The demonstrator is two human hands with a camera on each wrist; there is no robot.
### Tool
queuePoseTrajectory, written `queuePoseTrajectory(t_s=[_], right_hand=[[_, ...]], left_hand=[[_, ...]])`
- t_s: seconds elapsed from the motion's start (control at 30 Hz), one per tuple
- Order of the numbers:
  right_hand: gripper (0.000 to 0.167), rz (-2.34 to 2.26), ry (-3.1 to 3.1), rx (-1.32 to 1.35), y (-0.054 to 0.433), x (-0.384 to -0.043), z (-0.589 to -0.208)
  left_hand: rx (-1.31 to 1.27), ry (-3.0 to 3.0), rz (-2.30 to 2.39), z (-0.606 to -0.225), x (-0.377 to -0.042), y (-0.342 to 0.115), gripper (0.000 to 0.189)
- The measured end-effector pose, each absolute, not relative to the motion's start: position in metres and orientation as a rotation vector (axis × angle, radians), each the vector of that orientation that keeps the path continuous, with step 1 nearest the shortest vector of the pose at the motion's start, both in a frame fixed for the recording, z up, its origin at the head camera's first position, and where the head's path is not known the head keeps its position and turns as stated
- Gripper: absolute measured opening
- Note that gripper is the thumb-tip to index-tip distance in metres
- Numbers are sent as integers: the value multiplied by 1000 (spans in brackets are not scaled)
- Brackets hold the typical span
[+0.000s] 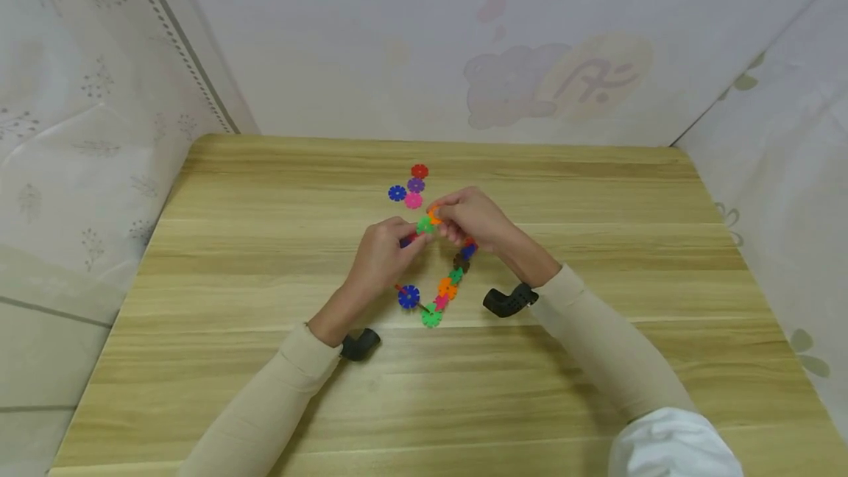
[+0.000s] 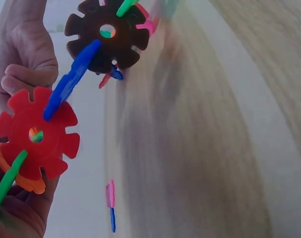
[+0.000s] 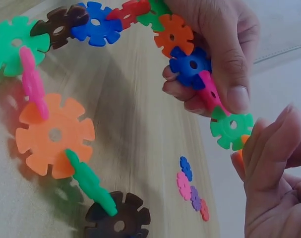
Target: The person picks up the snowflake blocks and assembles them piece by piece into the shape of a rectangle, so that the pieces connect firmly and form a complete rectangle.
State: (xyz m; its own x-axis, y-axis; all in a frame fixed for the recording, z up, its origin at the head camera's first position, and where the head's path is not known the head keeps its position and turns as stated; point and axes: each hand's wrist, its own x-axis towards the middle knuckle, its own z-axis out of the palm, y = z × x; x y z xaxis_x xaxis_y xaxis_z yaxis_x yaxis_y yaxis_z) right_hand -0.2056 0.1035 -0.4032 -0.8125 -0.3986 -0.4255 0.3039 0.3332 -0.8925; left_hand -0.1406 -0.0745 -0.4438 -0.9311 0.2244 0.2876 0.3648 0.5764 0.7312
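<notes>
A chain of slotted plastic flower discs, many-coloured, loops between the two hands over the table. My left hand (image 1: 384, 252) pinches a pink disc (image 3: 212, 93) next to a blue disc (image 3: 191, 67). A green disc (image 1: 425, 225) joined to the pink one shows between the hands. With thumb and fingers my right hand (image 1: 478, 218) pinches an orange disc (image 1: 434, 214) that meets the green disc; how deep their slots fit is hidden by fingertips. From the right hand side hang a red disc (image 2: 38, 133) and a brown disc (image 2: 106, 34), with a blue disc (image 2: 71, 82) linking them.
Beyond the hands, loose red (image 1: 419, 171), purple (image 1: 416, 185), blue (image 1: 397, 193) and pink discs (image 1: 414, 200) lie on the wooden table (image 1: 265, 182). A black camera mount sits at each wrist. Patterned pale curtains (image 1: 371, 57) enclose the table's back and sides.
</notes>
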Motion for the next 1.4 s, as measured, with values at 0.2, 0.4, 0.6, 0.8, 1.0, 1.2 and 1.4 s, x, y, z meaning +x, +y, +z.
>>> queuePoseTrajectory(t_s=[0.2,0.4,0.6,0.8,1.0,1.2,1.4], right_hand=[[31,-1541,1920,-42,107,-207,-402],[30,-1532,1903,-40,109,-208,-401],[34,-1548,1869,-47,114,-213,-407],[40,-1604,1879,-63,123,-227,-411],[38,-1636,1924,-97,127,-244,-413],[36,-1606,1993,-101,124,-259,-424],[32,-1469,2102,-172,117,-271,-436]], left_hand=[[-569,-2609,-1213,-441,-140,-73,22],[-504,-2643,-1300,-439,-141,-72,22],[-297,-2661,-1600,-441,-141,-74,24],[-200,-2668,-1792,-441,-141,-78,25],[-99,-2723,-1885,-444,-138,-82,31],[-40,-2702,-1955,-448,-137,-85,29],[-10,-2699,-1929,-451,-137,-86,26]])
